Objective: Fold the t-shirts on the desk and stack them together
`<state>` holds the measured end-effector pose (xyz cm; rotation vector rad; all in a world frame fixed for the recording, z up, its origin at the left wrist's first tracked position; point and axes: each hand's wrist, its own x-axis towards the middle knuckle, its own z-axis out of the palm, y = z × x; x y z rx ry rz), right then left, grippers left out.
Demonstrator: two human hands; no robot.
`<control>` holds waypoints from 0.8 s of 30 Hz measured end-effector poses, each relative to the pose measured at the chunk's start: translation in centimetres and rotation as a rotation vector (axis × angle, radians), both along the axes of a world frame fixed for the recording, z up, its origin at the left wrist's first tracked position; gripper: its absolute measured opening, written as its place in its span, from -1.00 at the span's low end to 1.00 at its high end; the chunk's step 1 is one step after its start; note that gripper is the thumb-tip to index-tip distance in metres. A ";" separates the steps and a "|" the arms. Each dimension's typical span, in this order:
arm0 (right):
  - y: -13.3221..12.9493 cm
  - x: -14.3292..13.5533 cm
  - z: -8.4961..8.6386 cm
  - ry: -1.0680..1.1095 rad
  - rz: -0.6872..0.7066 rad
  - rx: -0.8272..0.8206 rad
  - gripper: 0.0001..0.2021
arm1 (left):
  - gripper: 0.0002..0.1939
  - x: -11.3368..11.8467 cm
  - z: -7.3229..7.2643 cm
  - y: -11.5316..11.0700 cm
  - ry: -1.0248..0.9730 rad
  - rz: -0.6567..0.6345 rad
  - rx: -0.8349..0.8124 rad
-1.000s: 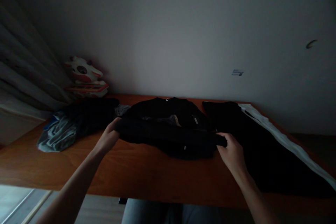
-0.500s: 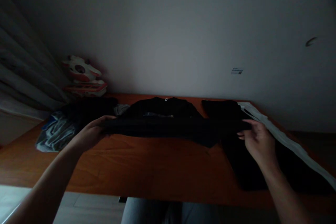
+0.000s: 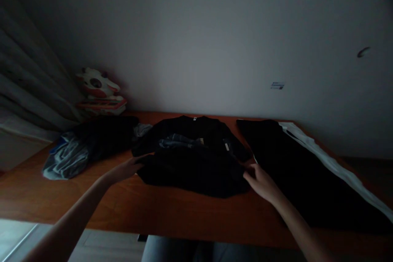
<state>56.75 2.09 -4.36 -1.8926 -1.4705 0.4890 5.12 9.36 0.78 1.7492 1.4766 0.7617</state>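
Note:
A black shirt (image 3: 204, 127) lies on the wooden table in front of me, its collar at the far side with a small white tag. Over its near part spreads dark cloth (image 3: 196, 172); whether this is the shirt's own lower part or a second garment, I cannot tell. My left hand (image 3: 130, 168) is closed on the left edge of this cloth. At the right edge, my right hand (image 3: 258, 178) pinches it between thumb and fingers. A greyish patterned patch (image 3: 176, 141) and small white labels show just beyond the cloth.
Rumpled grey, blue and black clothes (image 3: 70, 155) are heaped at the left. Black clothing (image 3: 294, 172) with white fabric (image 3: 334, 163) along its side lies flat at the right. A cow-shaped toy (image 3: 98, 90) stands at the back left by the curtain (image 3: 27, 73).
Both hands have come down and closer together. The dark cloth, stretched taut above the table before, now lies low over the near part of the shirt.

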 end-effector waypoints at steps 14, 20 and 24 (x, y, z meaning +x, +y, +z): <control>6.7 -5.8 -3.1 -0.632 0.122 -0.126 -0.42 | -0.28 6.0 -6.0 7.6 0.657 -0.107 0.150; 10.9 -4.6 -2.7 -0.385 -0.052 0.091 -0.54 | -0.52 7.0 -6.2 11.8 0.195 0.135 0.219; 10.5 -2.9 -2.9 -0.088 -0.197 0.114 -0.53 | -0.62 5.8 -6.4 11.2 -0.002 0.257 0.248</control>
